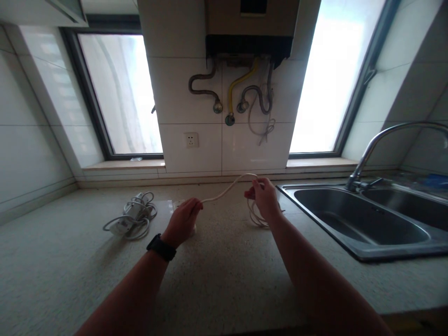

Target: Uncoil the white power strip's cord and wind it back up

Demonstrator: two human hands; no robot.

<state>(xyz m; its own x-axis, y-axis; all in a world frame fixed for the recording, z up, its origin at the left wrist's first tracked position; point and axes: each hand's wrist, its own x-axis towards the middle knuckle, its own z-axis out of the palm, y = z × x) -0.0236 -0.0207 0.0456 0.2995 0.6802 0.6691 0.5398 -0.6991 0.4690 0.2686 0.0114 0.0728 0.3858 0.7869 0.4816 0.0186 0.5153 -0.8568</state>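
Note:
A white cable point(227, 189) arches between my two hands above the countertop. My left hand point(184, 219), with a black watch on its wrist, is closed around one part of it. Something pale shows just under that hand, mostly hidden. Farther right, my right hand point(264, 196) pinches the cable between thumb and fingers. Loose loops of the same cable point(257, 217) hang or lie below the right hand, partly covered by it. To the left of my left hand lies a bundled power strip point(131, 217) with its grey-white cord coiled around it.
A double steel sink point(360, 217) with a tall faucet point(367, 151) is set into the counter point(224, 275) at right. A wall socket point(191, 140) sits on the tiles. Above hangs a water heater point(250, 28) with hoses; windows stand on both sides.

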